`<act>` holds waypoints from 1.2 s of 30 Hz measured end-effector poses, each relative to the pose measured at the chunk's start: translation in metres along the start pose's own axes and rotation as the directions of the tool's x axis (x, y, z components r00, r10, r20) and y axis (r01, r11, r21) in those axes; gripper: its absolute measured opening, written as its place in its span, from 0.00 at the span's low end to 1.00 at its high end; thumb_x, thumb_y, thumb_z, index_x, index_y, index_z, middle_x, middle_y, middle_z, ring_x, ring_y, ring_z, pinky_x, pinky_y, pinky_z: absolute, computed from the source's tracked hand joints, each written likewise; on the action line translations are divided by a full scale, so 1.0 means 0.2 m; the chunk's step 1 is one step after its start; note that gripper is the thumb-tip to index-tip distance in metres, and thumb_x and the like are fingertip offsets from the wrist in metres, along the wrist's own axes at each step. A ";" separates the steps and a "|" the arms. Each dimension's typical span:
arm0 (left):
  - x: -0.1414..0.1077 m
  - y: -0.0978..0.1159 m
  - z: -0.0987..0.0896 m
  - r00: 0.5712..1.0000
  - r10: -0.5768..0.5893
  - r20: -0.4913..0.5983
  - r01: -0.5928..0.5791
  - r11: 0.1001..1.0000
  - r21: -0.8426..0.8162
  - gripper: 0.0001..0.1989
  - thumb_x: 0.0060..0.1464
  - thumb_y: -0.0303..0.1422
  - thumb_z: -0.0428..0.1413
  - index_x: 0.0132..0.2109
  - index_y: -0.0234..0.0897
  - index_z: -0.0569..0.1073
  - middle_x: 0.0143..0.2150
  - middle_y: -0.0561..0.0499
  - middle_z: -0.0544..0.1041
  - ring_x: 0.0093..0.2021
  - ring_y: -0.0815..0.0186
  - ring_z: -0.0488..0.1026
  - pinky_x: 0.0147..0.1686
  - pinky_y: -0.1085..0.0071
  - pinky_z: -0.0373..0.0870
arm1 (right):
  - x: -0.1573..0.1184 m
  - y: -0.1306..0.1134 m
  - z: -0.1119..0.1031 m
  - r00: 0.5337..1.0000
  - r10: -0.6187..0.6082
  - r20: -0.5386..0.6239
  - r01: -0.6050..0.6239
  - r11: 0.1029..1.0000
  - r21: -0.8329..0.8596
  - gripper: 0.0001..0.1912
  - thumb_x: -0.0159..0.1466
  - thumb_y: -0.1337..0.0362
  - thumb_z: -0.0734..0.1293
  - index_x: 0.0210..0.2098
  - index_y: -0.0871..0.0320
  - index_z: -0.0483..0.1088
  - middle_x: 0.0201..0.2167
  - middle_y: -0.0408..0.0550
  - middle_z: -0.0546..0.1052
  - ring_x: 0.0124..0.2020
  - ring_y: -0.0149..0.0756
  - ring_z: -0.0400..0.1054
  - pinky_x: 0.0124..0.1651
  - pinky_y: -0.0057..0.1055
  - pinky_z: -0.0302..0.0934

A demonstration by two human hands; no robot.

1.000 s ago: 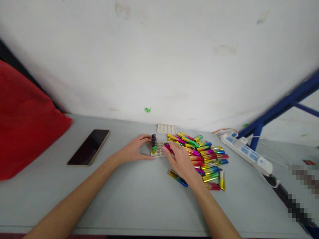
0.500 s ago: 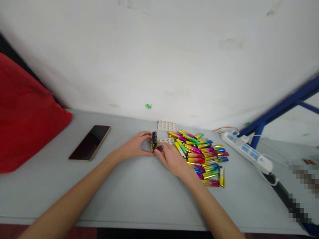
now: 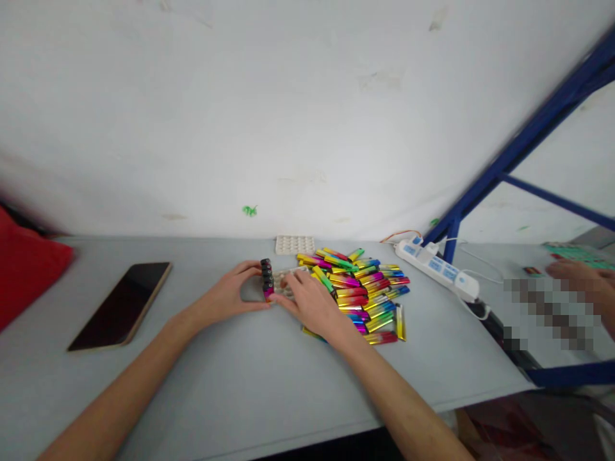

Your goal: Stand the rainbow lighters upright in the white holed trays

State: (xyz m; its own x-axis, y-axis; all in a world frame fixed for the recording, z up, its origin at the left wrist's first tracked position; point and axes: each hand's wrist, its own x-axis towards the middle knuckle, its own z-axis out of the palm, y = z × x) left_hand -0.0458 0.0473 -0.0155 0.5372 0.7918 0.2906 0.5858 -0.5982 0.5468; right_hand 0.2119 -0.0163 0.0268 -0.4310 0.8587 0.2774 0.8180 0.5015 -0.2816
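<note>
A white tray with holes (image 3: 287,276) lies on the grey table (image 3: 250,378), mostly covered by my hands. A short row of lighters (image 3: 266,276) stands upright along the tray's left end. My left hand (image 3: 229,296) curls around that end, thumb in front and fingers behind. My right hand (image 3: 311,302) reaches over the tray from the right, its fingertips pinching the nearest standing lighter (image 3: 268,293). To the right lies a pile of shiny rainbow-coloured lighters (image 3: 369,291).
A second, empty white tray (image 3: 294,244) sits by the wall. A dark phone (image 3: 120,304) lies at the left, red cloth (image 3: 26,269) beyond it. A white power strip (image 3: 439,269) and blue frame (image 3: 504,166) stand at the right, near another person's hand (image 3: 579,276).
My right hand carried a lighter from the pile to the tray's left end and stood it in the row. My head turned right, which brought the other person's hand into view.
</note>
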 end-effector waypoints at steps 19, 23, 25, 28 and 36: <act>0.00 0.02 0.04 0.998 -0.043 -0.052 0.045 0.998 0.036 0.35 0.48 0.61 0.70 0.52 0.39 0.77 0.66 0.37 0.76 0.64 0.40 0.77 0.69 0.43 0.74 | -0.11 0.58 -0.17 0.899 0.368 -0.240 -0.331 0.926 0.180 0.11 0.76 0.59 0.67 0.53 0.57 0.77 0.45 0.55 0.84 0.47 0.48 0.76 0.55 0.43 0.67; 0.00 0.01 0.00 1.000 -0.027 -0.008 0.028 1.000 0.011 0.34 0.46 0.57 0.72 0.53 0.41 0.79 0.67 0.39 0.76 0.65 0.39 0.77 0.70 0.44 0.74 | -0.08 0.53 -0.17 0.840 0.458 -0.289 -0.219 0.775 0.593 0.20 0.68 0.47 0.73 0.49 0.56 0.79 0.37 0.48 0.82 0.38 0.43 0.75 0.45 0.37 0.68; 0.00 0.01 -0.02 0.999 -0.028 0.014 0.028 1.000 0.008 0.34 0.46 0.56 0.72 0.54 0.41 0.80 0.67 0.39 0.76 0.66 0.37 0.76 0.70 0.43 0.73 | -0.06 0.47 -0.15 0.814 0.528 -0.240 -0.165 0.608 0.777 0.24 0.63 0.43 0.75 0.47 0.56 0.79 0.35 0.46 0.80 0.38 0.42 0.75 0.42 0.35 0.68; -0.01 0.02 -0.02 0.999 -0.026 0.028 0.026 1.000 0.011 0.37 0.44 0.56 0.74 0.55 0.40 0.80 0.68 0.37 0.76 0.66 0.36 0.76 0.71 0.42 0.73 | -0.02 0.36 -0.12 0.829 0.549 -0.106 -0.098 0.330 0.939 0.27 0.63 0.38 0.74 0.46 0.54 0.78 0.39 0.47 0.82 0.41 0.42 0.77 0.44 0.35 0.70; -0.02 0.03 0.00 0.999 0.020 0.028 -0.020 1.000 -0.020 0.39 0.46 0.55 0.75 0.59 0.38 0.78 0.70 0.34 0.74 0.68 0.39 0.74 0.71 0.39 0.71 | 0.00 0.16 -0.08 0.932 0.319 0.173 -0.209 0.082 0.974 0.30 0.65 0.30 0.69 0.44 0.50 0.68 0.25 0.34 0.63 0.22 0.31 0.56 0.26 0.29 0.60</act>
State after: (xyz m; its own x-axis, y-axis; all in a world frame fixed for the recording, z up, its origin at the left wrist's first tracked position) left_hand -0.0441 0.0392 -0.0133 0.5659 0.7756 0.2795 0.5627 -0.6112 0.5567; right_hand 0.2439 -0.0020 0.0317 -0.2066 0.9784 0.0095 -0.2136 -0.0357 -0.9763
